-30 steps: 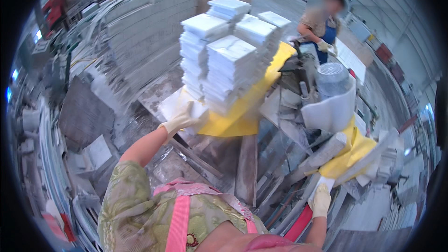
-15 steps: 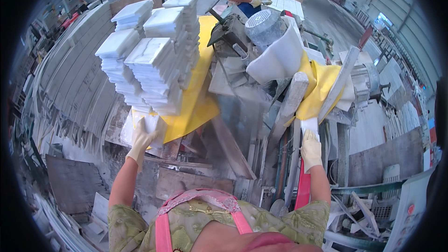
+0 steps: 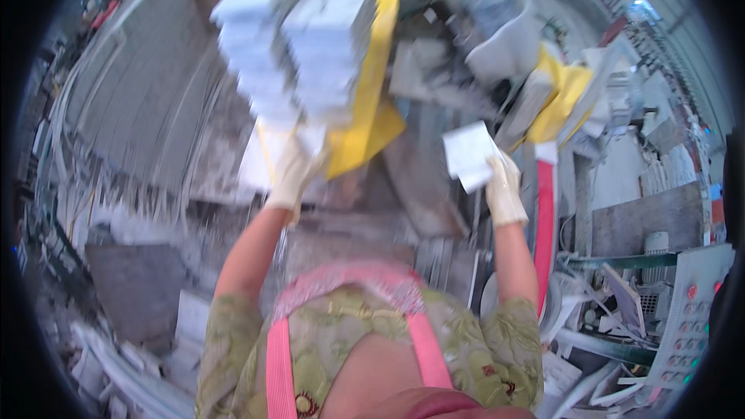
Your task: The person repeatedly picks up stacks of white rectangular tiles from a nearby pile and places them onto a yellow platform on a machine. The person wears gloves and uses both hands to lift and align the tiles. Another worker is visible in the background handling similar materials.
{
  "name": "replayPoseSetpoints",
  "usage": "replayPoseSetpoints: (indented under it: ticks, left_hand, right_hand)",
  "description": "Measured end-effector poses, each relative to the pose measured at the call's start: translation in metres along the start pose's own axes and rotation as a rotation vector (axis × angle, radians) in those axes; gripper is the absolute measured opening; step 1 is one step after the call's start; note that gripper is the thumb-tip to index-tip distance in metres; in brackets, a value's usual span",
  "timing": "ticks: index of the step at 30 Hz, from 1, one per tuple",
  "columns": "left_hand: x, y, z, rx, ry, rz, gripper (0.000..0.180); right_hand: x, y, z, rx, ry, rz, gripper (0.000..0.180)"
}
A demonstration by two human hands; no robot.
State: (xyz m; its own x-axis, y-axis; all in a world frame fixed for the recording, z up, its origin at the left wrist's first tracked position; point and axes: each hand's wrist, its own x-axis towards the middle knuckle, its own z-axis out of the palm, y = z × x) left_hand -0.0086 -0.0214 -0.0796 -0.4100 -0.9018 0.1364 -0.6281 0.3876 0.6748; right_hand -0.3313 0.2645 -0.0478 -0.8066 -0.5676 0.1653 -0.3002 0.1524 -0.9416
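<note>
We've got our pale-gloved right hand point(image 3: 504, 188) closed on the thin, square, white stone-looking tile point(image 3: 466, 150), pinched at its near right side, left of the long red strip point(image 3: 545, 225). Our pale-gloved left hand point(image 3: 290, 177) is at the small white slab-like piece point(image 3: 312, 140) by the foot of the tall stacks of white tiles point(image 3: 326, 50); too blurred for us to tell if those fingers grip or only rest.

Handling, our read: tile is stiff, light enough for one hand but dense for its size. Smooth face may slip in gloves; corners and edges likely chip if knocked. We'd hold mid-edge, thumb on top, fingers spread flat below, not by a corner.

Labels: no brand or writing we can read; grey control panel point(image 3: 689, 318) markings too small for us
</note>
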Motion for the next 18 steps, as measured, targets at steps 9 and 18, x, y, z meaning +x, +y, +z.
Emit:
replayPoseSetpoints:
  ticks: [9, 18]
  left_hand:
    - [0.004, 0.008, -0.036, 0.041, -0.366, -0.023, 0.09]
    - [0.002, 0.016, -0.04, 0.021, -0.258, -0.022, 0.074]
  right_hand:
    - [-0.086, -0.049, 0.259, 0.397, 0.049, 0.114, 0.038]
    - [-0.118, -0.063, 0.286, 0.174, -0.144, 0.135, 0.054]
